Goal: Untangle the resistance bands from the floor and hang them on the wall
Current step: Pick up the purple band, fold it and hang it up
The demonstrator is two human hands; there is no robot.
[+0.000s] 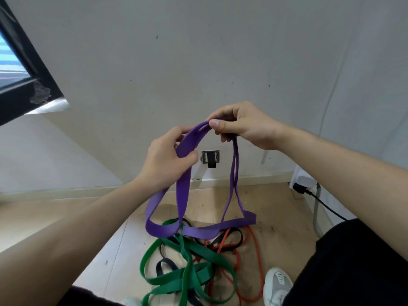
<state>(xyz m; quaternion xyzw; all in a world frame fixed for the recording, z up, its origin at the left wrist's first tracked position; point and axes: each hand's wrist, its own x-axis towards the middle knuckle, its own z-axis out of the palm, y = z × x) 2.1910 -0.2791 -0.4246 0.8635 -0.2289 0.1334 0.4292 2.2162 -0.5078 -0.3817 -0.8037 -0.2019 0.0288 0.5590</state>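
A wide purple resistance band (184,195) hangs in loops in front of me, held up by both hands. My left hand (167,160) grips one strand at mid height. My right hand (240,127) pinches the top of the loop a little higher and to the right. The band's lower loops dangle just above a tangled pile on the wooden floor: a green band (189,274), a thin orange band (256,261) and a dark navy band (231,239). One purple loop passes through or next to a green loop at the pile's top.
A grey wall (198,62) stands straight ahead with a small metal bracket (210,159) low on it. A window frame (26,69) is at upper left. A white power strip with a black cable (302,184) lies at right. My white shoe (277,286) is beside the pile.
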